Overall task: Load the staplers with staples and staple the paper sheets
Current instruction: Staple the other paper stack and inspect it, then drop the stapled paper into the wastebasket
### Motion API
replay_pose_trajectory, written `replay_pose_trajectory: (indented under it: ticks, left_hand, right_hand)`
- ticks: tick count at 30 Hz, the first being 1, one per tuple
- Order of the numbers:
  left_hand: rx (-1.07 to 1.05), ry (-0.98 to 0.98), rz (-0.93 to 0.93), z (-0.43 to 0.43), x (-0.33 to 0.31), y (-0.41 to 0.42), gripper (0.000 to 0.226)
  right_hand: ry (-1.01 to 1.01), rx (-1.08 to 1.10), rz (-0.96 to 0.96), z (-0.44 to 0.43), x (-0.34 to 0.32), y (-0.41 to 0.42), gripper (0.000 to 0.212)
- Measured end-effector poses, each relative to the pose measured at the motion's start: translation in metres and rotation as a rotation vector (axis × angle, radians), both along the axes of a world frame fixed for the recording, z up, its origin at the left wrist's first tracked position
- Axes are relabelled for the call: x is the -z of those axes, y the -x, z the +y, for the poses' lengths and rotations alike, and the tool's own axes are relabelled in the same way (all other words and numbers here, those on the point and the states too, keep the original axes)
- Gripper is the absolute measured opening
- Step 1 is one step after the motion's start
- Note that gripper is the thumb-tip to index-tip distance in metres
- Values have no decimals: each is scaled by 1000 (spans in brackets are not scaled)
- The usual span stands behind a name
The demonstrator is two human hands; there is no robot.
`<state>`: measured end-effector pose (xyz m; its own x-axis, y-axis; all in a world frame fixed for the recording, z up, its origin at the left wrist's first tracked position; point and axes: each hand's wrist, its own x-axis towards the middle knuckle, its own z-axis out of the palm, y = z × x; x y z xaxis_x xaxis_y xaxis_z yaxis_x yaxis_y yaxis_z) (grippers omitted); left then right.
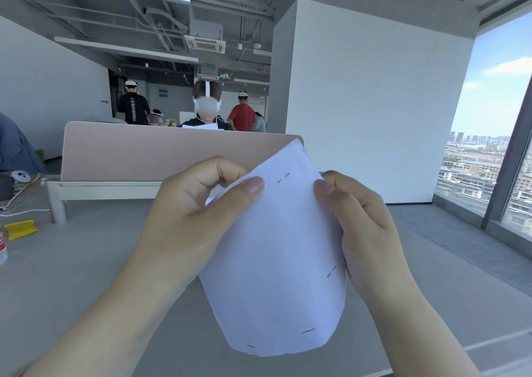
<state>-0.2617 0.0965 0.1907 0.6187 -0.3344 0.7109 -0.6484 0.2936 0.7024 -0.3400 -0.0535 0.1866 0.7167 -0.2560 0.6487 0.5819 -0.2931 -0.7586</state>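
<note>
I hold a stack of white paper sheets [276, 261] up in front of me, well above the floor. Several staples show in it: near the top, along the right edge and near the bottom edge. My left hand [198, 201] pinches the sheets' upper left part, thumb on the front face. My right hand [362, 224] grips the right edge with its thumb on the front. No stapler is in view.
A pink desk divider [144, 152] stands on a white desk frame straight ahead, with a person seated behind it and others standing further back. A yellow object [21, 229] and cables lie at the left. A large window [489, 134] fills the right side.
</note>
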Motion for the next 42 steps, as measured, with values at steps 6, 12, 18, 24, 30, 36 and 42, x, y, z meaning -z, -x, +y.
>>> replay_pose_trajectory:
  ticks: [6, 12, 18, 24, 30, 36, 42]
  left_hand:
    - [9, 14, -21, 2, 0, 1, 27]
    - [7, -134, 29, -8, 6, -7, 22]
    - [177, -512, 133, -37, 33, -30, 15]
    - [244, -547, 120, -103, 69, -26, 18]
    - [372, -480, 226, -197, 104, 7, 21]
    - [497, -456, 342, -291, 146, 80, 30]
    - [694, -581, 489, -360, 206, 166, 13]
  right_hand:
    - [18, -11, -23, 1, 0, 1, 43]
    - [23, 92, 74, -13, 5, 0, 36]
    - [7, 247, 235, -62, 22, 5, 39]
    - [5, 385, 455, -122, 53, 38, 43]
    - [-398, 621, 408, -191, 101, 110, 38]
    - [-583, 582, 545, -222, 167, 196, 42]
    - [-763, 776, 583, -246, 228, 277, 24]
